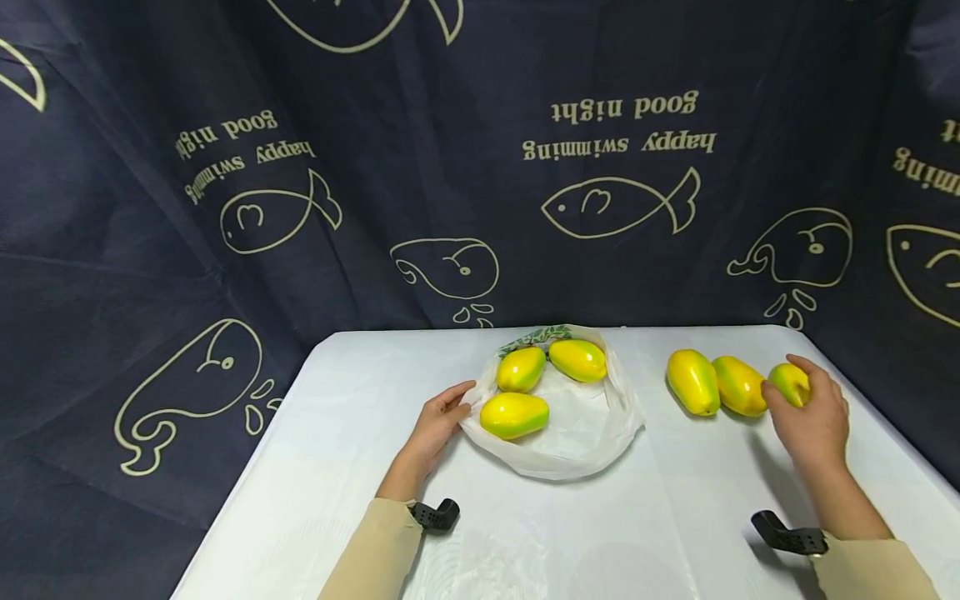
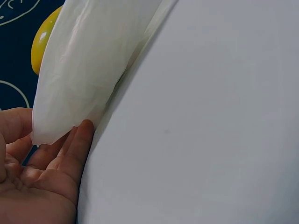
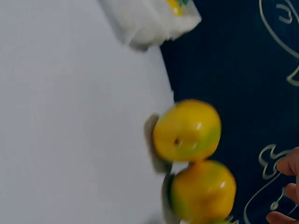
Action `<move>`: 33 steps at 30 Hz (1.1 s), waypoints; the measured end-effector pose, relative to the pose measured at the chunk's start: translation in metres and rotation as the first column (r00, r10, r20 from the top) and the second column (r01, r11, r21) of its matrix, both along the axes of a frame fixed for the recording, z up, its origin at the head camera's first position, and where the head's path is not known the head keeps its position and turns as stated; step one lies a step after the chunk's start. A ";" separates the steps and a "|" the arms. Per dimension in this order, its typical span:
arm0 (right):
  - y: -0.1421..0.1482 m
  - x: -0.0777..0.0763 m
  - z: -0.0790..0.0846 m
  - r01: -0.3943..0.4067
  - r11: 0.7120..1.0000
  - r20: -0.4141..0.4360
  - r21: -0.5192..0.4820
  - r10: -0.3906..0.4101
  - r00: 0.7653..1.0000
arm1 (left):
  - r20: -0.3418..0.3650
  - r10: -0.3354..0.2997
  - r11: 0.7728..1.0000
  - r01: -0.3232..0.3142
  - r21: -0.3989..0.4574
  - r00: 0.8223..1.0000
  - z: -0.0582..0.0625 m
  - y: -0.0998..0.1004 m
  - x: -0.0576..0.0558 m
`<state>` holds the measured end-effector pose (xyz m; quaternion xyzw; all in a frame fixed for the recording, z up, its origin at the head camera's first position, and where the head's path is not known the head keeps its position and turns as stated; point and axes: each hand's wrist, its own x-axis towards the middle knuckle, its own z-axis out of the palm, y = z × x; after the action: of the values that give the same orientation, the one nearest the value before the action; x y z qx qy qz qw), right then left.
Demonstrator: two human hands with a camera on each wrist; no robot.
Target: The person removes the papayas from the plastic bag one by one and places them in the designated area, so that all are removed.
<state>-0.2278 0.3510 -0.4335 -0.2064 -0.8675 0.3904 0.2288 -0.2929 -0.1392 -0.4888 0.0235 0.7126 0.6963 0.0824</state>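
Observation:
My left hand [image 1: 438, 421] pinches the left rim of a white plastic bag [image 1: 622, 417], which lies spread wide on the table. In the left wrist view, the bag's edge [image 2: 84, 70] passes between my curled fingers. Inside the bag rest three glossy yellow-green mangoes [image 1: 514, 415]. At the right, my right hand [image 1: 813, 421] spreads its thumb and fingers around a mango [image 1: 787, 382], with part of that fruit hidden by the hand. Its fingertips [image 3: 287, 163] show at the right wrist view's edge, apart from the two mangoes [image 3: 187, 130] plainly seen there.
Two more mangoes [image 1: 692, 383] lie side by side just left of my right hand. All stands on a white-covered table [image 1: 570, 542]. A dark blue cloth [image 1: 480, 167] with fish and whale drawings hangs along the table's back edge and sides.

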 end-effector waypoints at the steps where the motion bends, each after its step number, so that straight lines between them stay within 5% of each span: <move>1: -0.003 0.000 0.002 -0.021 1.000 -0.001 -0.007 0.021 1.000 | 0.005 0.002 1.000 -0.002 0.004 1.000 0.000 0.000 0.000; 8: -0.035 -0.001 0.016 -0.191 0.982 -0.047 -0.001 0.190 0.981 | -0.002 -0.002 1.000 0.002 0.006 1.000 0.001 -0.002 0.000; 20: -0.078 0.001 0.020 -0.351 0.936 -0.058 0.016 0.351 0.935 | -0.016 -0.017 1.000 0.017 0.003 1.000 -0.001 -0.001 0.001; 33: -0.112 -0.006 0.007 -0.541 0.840 -0.092 0.046 0.543 0.835 | -0.012 -0.017 1.000 0.017 0.002 1.000 -0.002 -0.002 0.000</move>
<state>-0.2340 0.2388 -0.4261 0.0697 -0.8812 0.4413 0.1543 -0.2933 -0.1409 -0.4908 0.0338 0.7121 0.6963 0.0837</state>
